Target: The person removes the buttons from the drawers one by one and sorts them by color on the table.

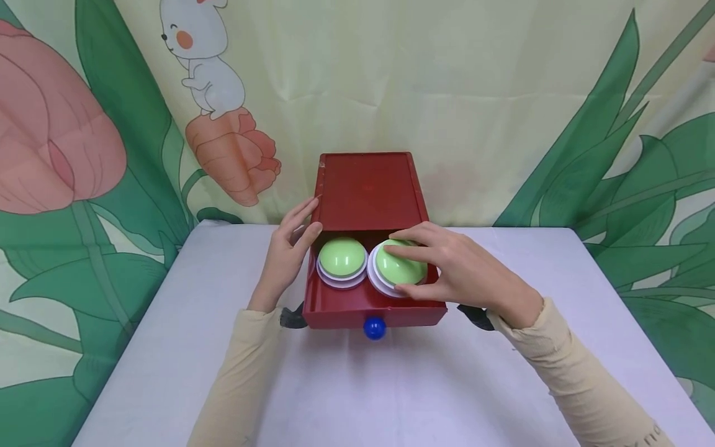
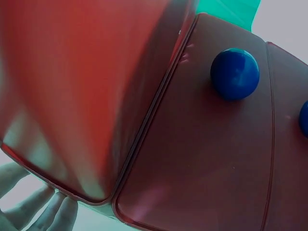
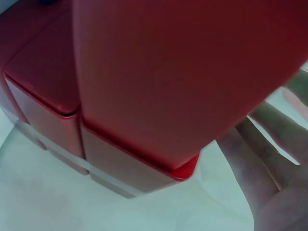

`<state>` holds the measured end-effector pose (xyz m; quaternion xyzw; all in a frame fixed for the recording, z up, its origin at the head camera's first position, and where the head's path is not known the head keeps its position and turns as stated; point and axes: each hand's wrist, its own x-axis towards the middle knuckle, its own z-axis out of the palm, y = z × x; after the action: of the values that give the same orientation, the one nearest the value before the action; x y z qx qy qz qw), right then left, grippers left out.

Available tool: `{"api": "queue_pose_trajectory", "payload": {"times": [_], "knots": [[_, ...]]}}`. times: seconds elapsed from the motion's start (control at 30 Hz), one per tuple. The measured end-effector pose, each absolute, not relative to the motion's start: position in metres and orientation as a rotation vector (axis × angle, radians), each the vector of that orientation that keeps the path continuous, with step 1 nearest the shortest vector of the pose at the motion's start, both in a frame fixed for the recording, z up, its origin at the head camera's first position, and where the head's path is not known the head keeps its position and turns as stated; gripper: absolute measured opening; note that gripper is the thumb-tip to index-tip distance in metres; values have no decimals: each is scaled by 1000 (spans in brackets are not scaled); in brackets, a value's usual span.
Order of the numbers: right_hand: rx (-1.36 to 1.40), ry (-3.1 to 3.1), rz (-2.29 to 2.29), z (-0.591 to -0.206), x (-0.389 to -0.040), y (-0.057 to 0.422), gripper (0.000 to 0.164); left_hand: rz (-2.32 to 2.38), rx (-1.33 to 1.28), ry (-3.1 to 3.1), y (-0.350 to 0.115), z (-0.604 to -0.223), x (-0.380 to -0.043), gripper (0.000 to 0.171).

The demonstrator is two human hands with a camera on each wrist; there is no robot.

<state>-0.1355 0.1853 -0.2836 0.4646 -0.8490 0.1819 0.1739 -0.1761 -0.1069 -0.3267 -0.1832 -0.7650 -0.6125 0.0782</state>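
Observation:
In the head view, the top drawer (image 1: 335, 318) of a red drawer cabinet (image 1: 365, 192) stands pulled out. Two round white pieces with glossy green domed tops, like push buttons, sit side by side in it. My right hand (image 1: 463, 273) grips the right green-domed button (image 1: 401, 271), fingers over the dome and thumb at its near edge; this button looks slightly tilted. The left green-domed button (image 1: 342, 257) lies flat, untouched. At the cabinet's left side, my left hand (image 1: 283, 257) rests with its fingers extended. Both wrist views show mostly the cabinet and drawer, with fingers at the edge.
A blue knob (image 1: 374, 328) sticks out from the drawer front. Lower drawers with blue knobs (image 2: 235, 74) show in the left wrist view. The cabinet stands on a white table (image 1: 357, 397), near a printed cloth backdrop (image 1: 469, 112).

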Motion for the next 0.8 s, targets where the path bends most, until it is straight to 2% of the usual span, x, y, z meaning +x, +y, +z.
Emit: {"api": "queue_pose_trajectory", "payload": {"times": [0.4,0.8], "knots": [[1321,-2345,565,-274,-131,186,55,-1857,-577,-2261,-109,-328,-179,50],[1263,-2289,619,-266,-128,190,48,-1860,-570,-2273,-110,-328,-178,50]]}}
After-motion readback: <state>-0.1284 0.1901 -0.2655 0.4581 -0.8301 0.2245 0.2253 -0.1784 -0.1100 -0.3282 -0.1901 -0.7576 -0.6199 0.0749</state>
